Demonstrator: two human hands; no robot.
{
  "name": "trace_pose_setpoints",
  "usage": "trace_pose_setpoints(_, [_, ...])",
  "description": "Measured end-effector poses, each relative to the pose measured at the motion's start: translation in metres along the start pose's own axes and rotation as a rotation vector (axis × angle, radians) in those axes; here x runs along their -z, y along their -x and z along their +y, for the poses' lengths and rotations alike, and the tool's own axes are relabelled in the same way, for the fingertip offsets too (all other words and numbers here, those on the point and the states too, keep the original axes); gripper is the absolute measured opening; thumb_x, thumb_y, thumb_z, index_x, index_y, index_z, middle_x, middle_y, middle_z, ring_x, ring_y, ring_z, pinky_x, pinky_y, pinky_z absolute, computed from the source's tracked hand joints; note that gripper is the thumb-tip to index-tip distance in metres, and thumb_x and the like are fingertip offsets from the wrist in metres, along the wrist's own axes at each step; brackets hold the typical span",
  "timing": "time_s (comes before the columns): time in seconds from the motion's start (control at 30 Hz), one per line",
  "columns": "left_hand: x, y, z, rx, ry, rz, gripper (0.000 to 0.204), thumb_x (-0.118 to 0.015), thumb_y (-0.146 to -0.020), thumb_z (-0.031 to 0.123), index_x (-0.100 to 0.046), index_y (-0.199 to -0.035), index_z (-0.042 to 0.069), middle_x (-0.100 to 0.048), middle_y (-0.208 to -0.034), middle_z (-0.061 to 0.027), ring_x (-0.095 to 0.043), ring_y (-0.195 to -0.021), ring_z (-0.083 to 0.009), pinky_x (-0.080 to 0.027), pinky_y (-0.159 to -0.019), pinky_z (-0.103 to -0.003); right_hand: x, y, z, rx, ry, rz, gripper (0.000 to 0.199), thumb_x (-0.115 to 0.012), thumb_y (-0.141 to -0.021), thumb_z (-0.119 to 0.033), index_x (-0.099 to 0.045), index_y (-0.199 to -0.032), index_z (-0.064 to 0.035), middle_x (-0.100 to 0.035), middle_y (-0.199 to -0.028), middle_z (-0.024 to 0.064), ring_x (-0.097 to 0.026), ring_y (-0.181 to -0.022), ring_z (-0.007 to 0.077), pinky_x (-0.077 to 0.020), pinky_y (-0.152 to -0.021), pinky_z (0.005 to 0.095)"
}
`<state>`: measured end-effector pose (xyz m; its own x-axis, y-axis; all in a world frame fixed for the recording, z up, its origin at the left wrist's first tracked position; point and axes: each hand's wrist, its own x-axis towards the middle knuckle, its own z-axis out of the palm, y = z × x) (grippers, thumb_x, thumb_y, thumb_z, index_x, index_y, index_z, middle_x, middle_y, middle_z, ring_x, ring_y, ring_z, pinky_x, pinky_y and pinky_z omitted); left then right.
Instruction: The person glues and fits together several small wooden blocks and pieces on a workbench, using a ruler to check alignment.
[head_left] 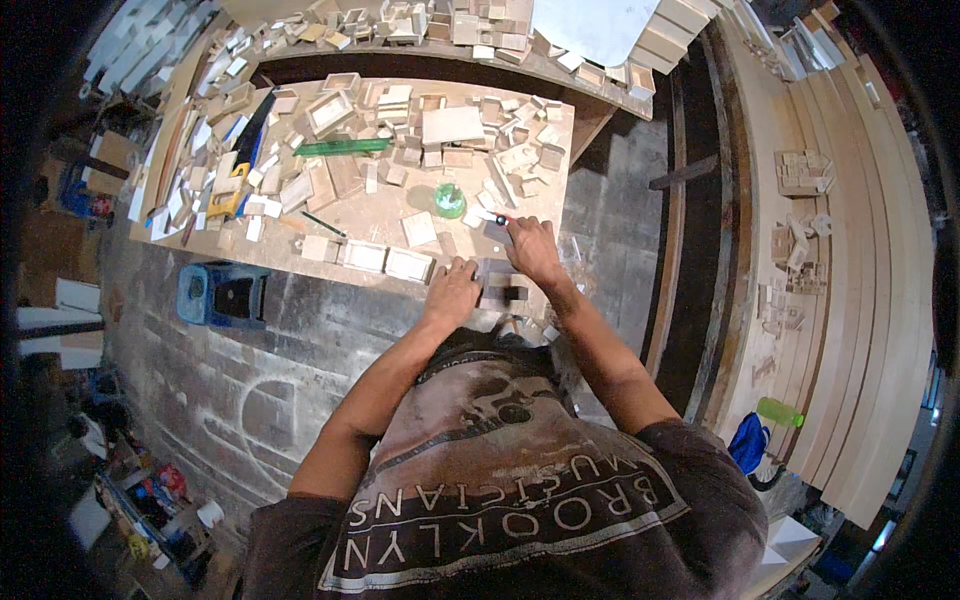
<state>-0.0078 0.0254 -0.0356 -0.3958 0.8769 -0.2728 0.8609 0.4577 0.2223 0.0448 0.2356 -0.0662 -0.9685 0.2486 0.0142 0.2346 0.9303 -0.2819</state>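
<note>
My right hand (537, 250) is at the front right of the workbench. Its fingers are closed round a small hand tool (501, 220) with a red and black part and a pale end; its exact kind is too small to tell. At the bench's front edge, my left hand (454, 292) has its fingers bent and pressed to the left side of a small wooden piece (496, 272). A dark block (515, 293) lies by that piece, between my hands. Just beyond them stands a green see-through plastic container (450, 201), beside a flat square of wood (419, 229).
Small wooden boxes and offcuts cover much of the workbench (285, 240). A handsaw with a yellow handle (228, 192) and a green ruler-like strip (343, 147) lie among them. Below the bench's left front is a blue plastic stool (222, 294). Long boards (850, 300) line the right side.
</note>
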Motion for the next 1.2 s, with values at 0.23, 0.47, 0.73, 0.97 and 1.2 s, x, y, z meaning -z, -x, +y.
trace_pose_setpoints(0.23, [-0.011, 0.006, 0.001, 0.054, 0.031, 0.026, 0.046, -0.072, -0.076, 0.007, -0.070, -0.121, 0.015, -0.058, -0.126, -0.0115, -0.046, -0.133, -0.0335, -0.035, -0.114, -0.060, 0.028, 0.027, 0.040, -0.146, -0.439, 0.050, 0.036, -0.075, -0.076, -0.021, -0.068, -0.104, 0.0018, -0.069, -0.098, 0.0239, -0.067, -0.094, 0.0415, -0.0522, -0.084, 0.0475])
trace_pose_setpoints(0.47, [-0.002, 0.008, 0.014, 0.167, 0.336, 0.013, 0.048, -0.066, -0.084, 0.002, -0.060, -0.131, 0.005, -0.056, -0.130, -0.0222, -0.059, -0.118, -0.0441, -0.050, -0.100, -0.049, 0.019, 0.112, 0.052, -0.355, -0.593, 0.005, 0.032, -0.078, -0.078, -0.023, -0.068, -0.096, 0.0017, -0.069, -0.093, 0.0240, -0.067, -0.087, 0.0422, -0.0536, -0.077, 0.0489])
trace_pose_setpoints(0.73, [-0.015, 0.000, 0.018, 0.279, 0.551, 0.111, 0.075, -0.079, -0.080, 0.008, -0.043, -0.145, 0.005, -0.053, -0.133, -0.0285, -0.055, -0.124, -0.0462, -0.048, -0.102, -0.049, -0.031, 0.132, 0.059, -0.175, -0.582, 0.118, 0.073, -0.089, -0.075, -0.024, -0.052, -0.133, -0.0015, -0.067, -0.099, 0.0205, -0.067, -0.092, 0.0382, -0.0535, -0.082, 0.0458])
trace_pose_setpoints(0.97, [-0.025, -0.002, 0.011, 0.248, 0.583, 0.154, 0.080, -0.083, -0.077, 0.011, -0.043, -0.145, 0.003, -0.054, -0.133, -0.0284, -0.053, -0.126, -0.0457, -0.046, -0.106, -0.049, 0.006, 0.114, 0.064, 0.002, -0.535, -0.177, 0.098, -0.089, -0.069, -0.011, -0.034, -0.150, 0.0007, -0.039, -0.148, 0.0254, -0.044, -0.136, 0.0425, -0.0437, -0.112, 0.0444])
trace_pose_setpoints(1.2, [-0.022, -0.001, 0.007, 0.256, 0.663, 0.162, 0.069, -0.083, -0.077, 0.014, -0.051, -0.136, -0.002, -0.055, -0.132, -0.0270, -0.054, -0.125, -0.0439, -0.045, -0.107, -0.046, 0.009, 0.106, 0.060, 0.060, -0.533, -0.247, 0.099, -0.089, -0.070, -0.012, -0.034, -0.150, 0.0008, -0.041, -0.148, 0.0263, -0.042, -0.138, 0.0434, -0.0409, -0.114, 0.0455])
